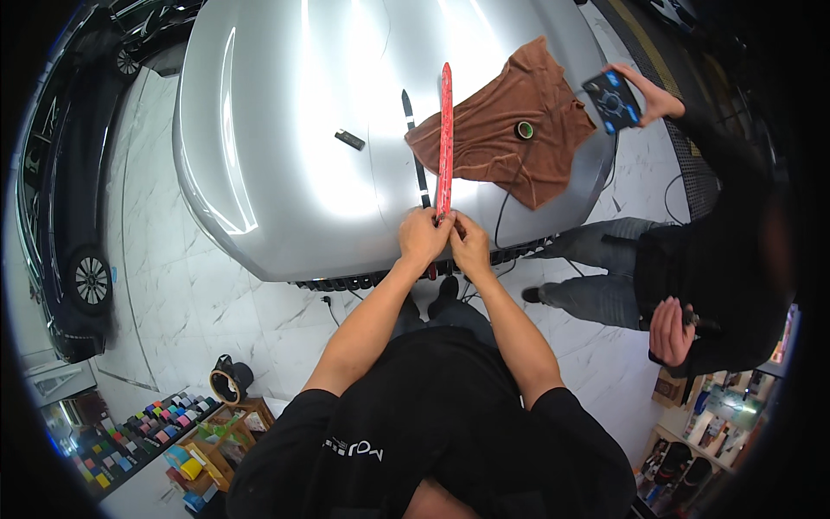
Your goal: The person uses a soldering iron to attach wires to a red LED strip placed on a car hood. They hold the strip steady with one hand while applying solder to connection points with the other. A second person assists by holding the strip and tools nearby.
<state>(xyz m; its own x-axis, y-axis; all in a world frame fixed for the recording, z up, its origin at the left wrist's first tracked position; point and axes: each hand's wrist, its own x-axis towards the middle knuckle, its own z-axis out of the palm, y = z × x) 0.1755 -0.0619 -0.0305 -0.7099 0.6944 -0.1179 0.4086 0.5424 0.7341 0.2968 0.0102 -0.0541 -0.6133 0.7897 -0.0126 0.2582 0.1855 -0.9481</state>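
Observation:
On the silver car hood (285, 173) lies a long narrow strip with a red, shiny face (446, 130), its far end pointing away from me. My left hand (420, 236) pinches the strip's near end. Close beside it, my right hand (469, 246) has its fingertips closed on the same end; the fingers partly hide that spot. A slim black strip (409, 108) with a pale band lies just left of the red one, its near end by my left hand. Under the red strip's right side spreads a crumpled brown cloth (545, 99).
A small ring-shaped roll with a green centre (524, 131) sits on the cloth. A small black object (349, 139) lies on the hood's left. At right, a co-worker's hand (659, 97) holds a phone (612, 102) over the hood's edge. A black cable (501, 212) runs down the front.

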